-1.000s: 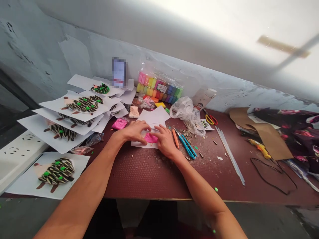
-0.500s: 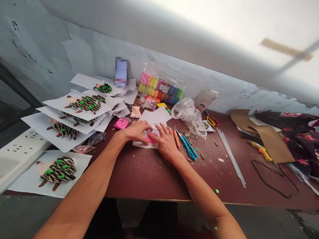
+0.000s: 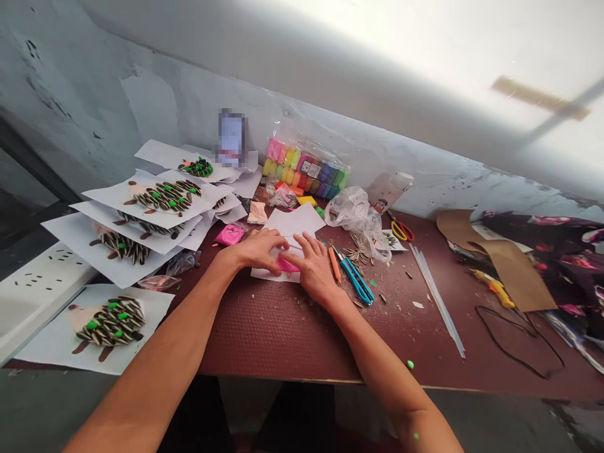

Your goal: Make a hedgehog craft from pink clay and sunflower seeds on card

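Clutter rings the work on the desk (image 3: 274, 333): orange tool (image 3: 335, 265) and turquoise-handled tool (image 3: 356, 277) just right of the right hand (image 3: 316, 270), then loose seeds (image 3: 358, 251) and a crumpled plastic bag (image 3: 352, 211). Pink packet (image 3: 230, 234) sits beyond the left wrist; stacked hedgehog pictures (image 3: 160, 201) fill the far-left corner, and a single hedgehog sheet (image 3: 101, 327) lies at the near-left corner. Multicolour clay pack (image 3: 306, 171) leans by the far edge.

I see pink clay (image 3: 289, 265) on white paper (image 3: 267, 275), left of the desk's middle, set back from the near edge. Looks flat, smooth, bright; hands hide part. Visible patch's long axis runs roughly along the near edge; I can't tell its ends.

Left hand (image 3: 259, 248) has thumb and fingers apart, curved beside the clay; right fingers spread, thumb over it. Can't tell how hard either presses.
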A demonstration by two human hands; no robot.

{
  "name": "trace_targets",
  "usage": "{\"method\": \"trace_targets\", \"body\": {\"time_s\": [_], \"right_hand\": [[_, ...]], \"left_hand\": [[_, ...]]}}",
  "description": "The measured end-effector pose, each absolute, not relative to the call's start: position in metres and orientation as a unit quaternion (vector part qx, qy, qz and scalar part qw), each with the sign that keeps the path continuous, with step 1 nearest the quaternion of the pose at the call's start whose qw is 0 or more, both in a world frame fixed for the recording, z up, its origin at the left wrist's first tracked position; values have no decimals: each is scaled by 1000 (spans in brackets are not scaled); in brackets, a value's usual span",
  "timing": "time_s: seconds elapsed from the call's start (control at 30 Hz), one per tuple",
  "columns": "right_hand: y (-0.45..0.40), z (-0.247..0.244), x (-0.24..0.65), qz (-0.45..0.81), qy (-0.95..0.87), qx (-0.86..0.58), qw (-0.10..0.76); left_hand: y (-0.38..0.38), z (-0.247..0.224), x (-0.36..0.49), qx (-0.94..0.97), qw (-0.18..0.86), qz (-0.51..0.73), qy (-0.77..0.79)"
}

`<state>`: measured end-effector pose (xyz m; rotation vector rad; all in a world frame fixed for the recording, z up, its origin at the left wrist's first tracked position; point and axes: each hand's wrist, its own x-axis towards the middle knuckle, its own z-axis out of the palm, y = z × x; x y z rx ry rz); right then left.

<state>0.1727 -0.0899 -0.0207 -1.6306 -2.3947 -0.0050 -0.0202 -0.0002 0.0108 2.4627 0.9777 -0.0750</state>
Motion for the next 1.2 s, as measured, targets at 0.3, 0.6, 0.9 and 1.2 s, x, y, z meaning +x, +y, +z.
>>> {"method": "trace_targets", "body": {"time_s": [0.3, 0.6, 0.9, 1.2], "right_hand": [[-87, -16, 164, -29, -832, -547, 81], [-88, -17, 171, 20, -805, -581, 118], [-83, -17, 162, 43, -807, -583, 81], [-93, -11, 175, 6, -815, -569, 112]], "left_hand": [[0, 9, -19, 903, 238, -25, 357], [0, 11, -21, 903, 246, -24, 351], [2, 8, -20, 902, 240, -28, 357], [1, 10, -21, 904, 241, -30, 352]]}}
